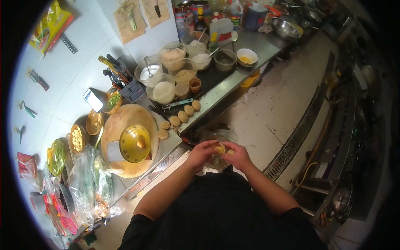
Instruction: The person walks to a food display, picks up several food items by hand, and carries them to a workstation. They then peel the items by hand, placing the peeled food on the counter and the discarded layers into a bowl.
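Note:
My left hand [202,155] and my right hand [238,157] meet in front of my body, fingers closed around a small yellowish potato [219,149]. The fingers cover much of it, and a pale bit shows by my right fingertips. Below them is a bin lined with a clear plastic bag [216,162]. Several brown unpeeled potatoes [182,116] line the counter's edge. A yellow see-through bowl [130,156] holds one peeled-looking potato [141,143]. That bowl stands on a round wooden chopping board [114,121], partly over a cleaver blade [113,151].
Tubs of powders [162,91] crowd a dark tray, where a peeler [178,103] lies. Left are a knife holder [132,90], a phone [93,100], a bowl of diced food [78,138] and bagged vegetables [89,175]. A stove [333,158] runs along the right.

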### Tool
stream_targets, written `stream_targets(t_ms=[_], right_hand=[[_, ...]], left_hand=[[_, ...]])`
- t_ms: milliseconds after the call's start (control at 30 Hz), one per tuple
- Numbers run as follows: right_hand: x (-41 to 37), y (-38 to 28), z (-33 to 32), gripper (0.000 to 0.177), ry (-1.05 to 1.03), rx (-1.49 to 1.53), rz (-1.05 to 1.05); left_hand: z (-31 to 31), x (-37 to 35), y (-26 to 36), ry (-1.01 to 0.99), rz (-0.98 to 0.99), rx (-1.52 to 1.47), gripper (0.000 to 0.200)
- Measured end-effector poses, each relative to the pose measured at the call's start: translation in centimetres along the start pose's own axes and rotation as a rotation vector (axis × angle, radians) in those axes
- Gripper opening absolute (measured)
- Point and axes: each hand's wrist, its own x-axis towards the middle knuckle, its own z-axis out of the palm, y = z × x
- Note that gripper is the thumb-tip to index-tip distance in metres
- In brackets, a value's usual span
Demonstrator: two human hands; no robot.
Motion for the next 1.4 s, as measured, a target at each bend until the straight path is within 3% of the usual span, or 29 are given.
stream_targets(t_ms=[400,633,700,733,800,833,900,933,1000,1033,1100,1133,1200,1267,1333,1400], right_hand=[[-0.2,0.2,-0.5,0.043,-0.051,0.260,0.125],[-0.7,0.4,-0.9,0.051,-0.066,0.465,0.178],[-0.7,0.0,-0.9,0.056,0.008,0.134,0.217],[-0.8,-0.3,-0.8,0.056,0.008,0.134,0.216],[-1.3,-1.3,-0.5,0.060,-0.005,-0.261,0.203],[-1.4,-1.6,-0.2,0.060,-0.004,-0.261,0.203],[-1.7,-1.9,0.5,0.058,0.093,-0.222,-0.026],[-1.6,-2.0,0.7,0.058,0.092,-0.222,-0.025],[-1.2,-2.3,0.9,0.048,0.164,-0.354,-0.272],[-1.2,-2.4,0.9,0.048,0.165,-0.353,-0.273],[-1.0,-2.5,0.8,0.039,0.148,-0.257,-0.049],[-0.8,-2.5,0.6,0.039,0.147,-0.258,-0.050],[-0.5,-2.1,0.0,0.032,0.044,0.124,0.254],[-0.5,-1.9,-0.1,0.030,0.025,0.113,0.245],[-0.4,-1.4,-0.1,0.029,0.007,0.104,0.236],[-0.4,-1.1,0.0,0.026,0.053,0.394,0.313]], left_hand=[[-0.1,-0.2,0.2,-0.025,0.031,-0.038,0.034],[-0.9,-0.1,0.5,-0.049,-0.075,-0.402,0.046],[-1.2,-0.1,0.5,-0.037,-0.092,-0.417,0.048],[-1.5,-0.1,0.5,-0.089,-0.090,-0.425,0.047],[-1.3,-0.2,0.6,-0.142,-0.088,-0.432,0.046],[-0.9,-0.5,0.8,-0.104,-0.086,-0.372,0.044],[-0.4,-0.6,0.6,-0.065,-0.084,-0.313,0.042],[-0.4,-0.5,0.4,-0.060,-0.069,-0.274,0.040],[0.1,-0.7,0.4,-0.055,-0.054,-0.234,0.038],[0.4,-0.9,0.7,-0.066,-0.065,-0.196,0.037],[0.8,-1.2,1.2,-0.078,-0.075,-0.157,0.037],[0.7,-1.3,1.5,-0.074,-0.110,-0.082,0.037],[0.5,-1.4,1.2,-0.068,-0.143,-0.011,0.038],[0.3,-1.2,0.4,-0.117,-0.015,0.257,0.039],[0.6,-1.3,0.6,-0.090,-0.028,0.188,0.039],[0.7,-1.3,0.9,-0.064,-0.041,0.118,0.039]])
